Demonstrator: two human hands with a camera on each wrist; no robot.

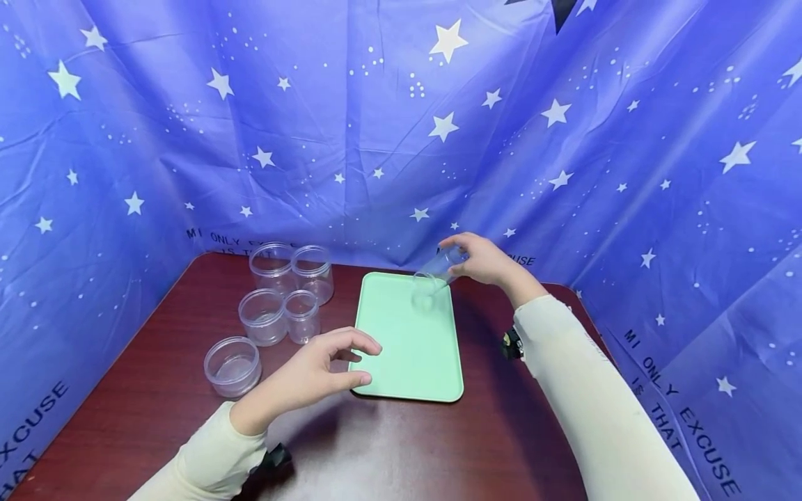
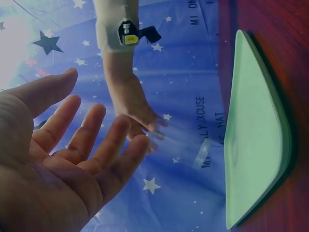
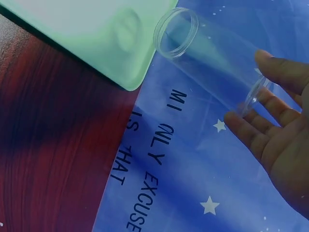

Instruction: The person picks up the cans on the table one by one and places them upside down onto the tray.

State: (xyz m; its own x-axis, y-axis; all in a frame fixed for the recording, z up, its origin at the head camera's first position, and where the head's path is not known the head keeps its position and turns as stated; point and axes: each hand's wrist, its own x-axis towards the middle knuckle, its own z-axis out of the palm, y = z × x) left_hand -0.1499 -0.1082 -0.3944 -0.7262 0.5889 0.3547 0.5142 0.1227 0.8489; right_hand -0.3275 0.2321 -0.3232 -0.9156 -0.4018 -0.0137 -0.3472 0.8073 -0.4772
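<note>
Clear, cylindrical plastic jar (image 3: 215, 65): right grip (image 1: 484, 261) pinches one end, we judge to free the other; left grip (image 1: 313, 369) loosely spread, empty.

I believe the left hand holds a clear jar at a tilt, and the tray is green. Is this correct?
Not quite: the right hand holds the clear jar at a tilt, as the head view shows; the left hand holds nothing. The tray is green.
</note>
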